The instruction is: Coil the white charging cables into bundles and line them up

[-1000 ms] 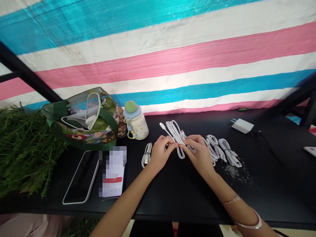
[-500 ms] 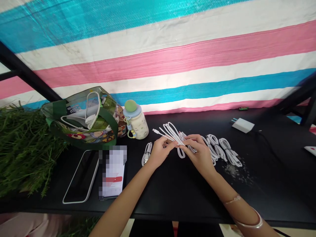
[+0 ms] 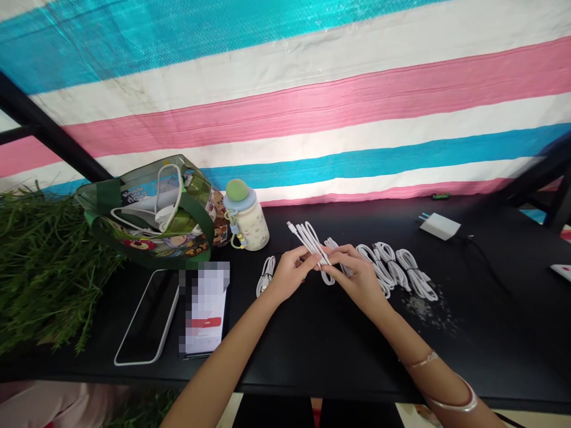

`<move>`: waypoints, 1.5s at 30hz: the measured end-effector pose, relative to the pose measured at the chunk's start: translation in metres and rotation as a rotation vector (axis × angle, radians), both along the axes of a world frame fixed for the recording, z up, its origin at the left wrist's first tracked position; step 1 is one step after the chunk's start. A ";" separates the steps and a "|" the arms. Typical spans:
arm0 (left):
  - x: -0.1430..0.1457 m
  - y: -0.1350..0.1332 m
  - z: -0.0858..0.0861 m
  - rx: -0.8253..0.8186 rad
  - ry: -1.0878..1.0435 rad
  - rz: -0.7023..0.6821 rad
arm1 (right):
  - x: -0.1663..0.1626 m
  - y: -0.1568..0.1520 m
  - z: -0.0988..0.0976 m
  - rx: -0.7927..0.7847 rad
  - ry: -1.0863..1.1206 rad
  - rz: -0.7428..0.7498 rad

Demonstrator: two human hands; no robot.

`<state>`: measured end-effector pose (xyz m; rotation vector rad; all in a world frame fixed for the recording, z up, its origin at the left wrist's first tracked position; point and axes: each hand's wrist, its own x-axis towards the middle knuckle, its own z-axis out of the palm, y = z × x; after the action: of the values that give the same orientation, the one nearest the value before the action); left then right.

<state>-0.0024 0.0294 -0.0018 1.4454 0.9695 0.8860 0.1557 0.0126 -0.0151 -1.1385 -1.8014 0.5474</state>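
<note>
white USB cable | pinched between left fingers | right fingers

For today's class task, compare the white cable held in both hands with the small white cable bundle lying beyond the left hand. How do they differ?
The white cable is held between the left hand and right hand, while the small white cable bundle lies untouched on the black table. The white cable forms longer loops; the small white cable bundle is shorter and more compact. Both are white and folded into loops.
</note>
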 end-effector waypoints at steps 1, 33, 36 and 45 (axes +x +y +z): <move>0.000 0.000 0.000 0.000 0.002 0.002 | 0.000 0.000 0.000 0.000 0.004 0.006; -0.007 0.001 0.002 0.629 0.299 0.390 | 0.003 0.002 -0.005 -0.392 0.516 0.099; -0.009 -0.001 0.000 0.907 0.521 0.389 | 0.002 0.001 -0.003 -0.451 0.492 0.182; -0.008 -0.001 -0.008 0.966 0.751 0.186 | 0.006 -0.001 0.005 -0.527 0.404 0.334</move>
<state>-0.0103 0.0284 -0.0097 2.6673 1.3047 1.0220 0.1615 0.0113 -0.0103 -0.9651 -1.5312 1.4072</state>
